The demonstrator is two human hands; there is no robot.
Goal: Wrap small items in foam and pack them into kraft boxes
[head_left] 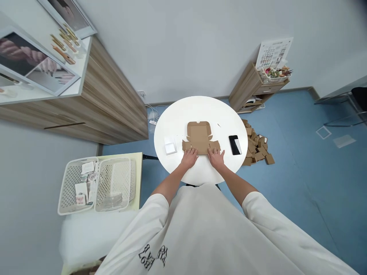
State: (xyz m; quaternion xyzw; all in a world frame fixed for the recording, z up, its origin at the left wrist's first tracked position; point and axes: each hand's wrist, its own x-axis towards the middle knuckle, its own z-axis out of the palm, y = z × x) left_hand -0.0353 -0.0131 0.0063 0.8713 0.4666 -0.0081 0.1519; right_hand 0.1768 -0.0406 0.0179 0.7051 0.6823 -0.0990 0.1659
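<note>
A flat, unfolded brown cardboard box blank (199,136) lies in the middle of a round white table (183,114). My left hand (189,157) rests on the blank's near left edge, its fingers curled over the fold there. My right hand (216,157) presses on the near right edge, fingers spread and flat. A small white square box (170,146) sits left of the blank. A black phone (235,144) lies to its right.
A heap of folded brown boxes (256,147) lies on the blue floor right of the table. Two white perforated baskets (97,184) stand on a yellow-topped stand at my left. A wooden counter (111,99) is far left, a small wooden cabinet (252,89) far right.
</note>
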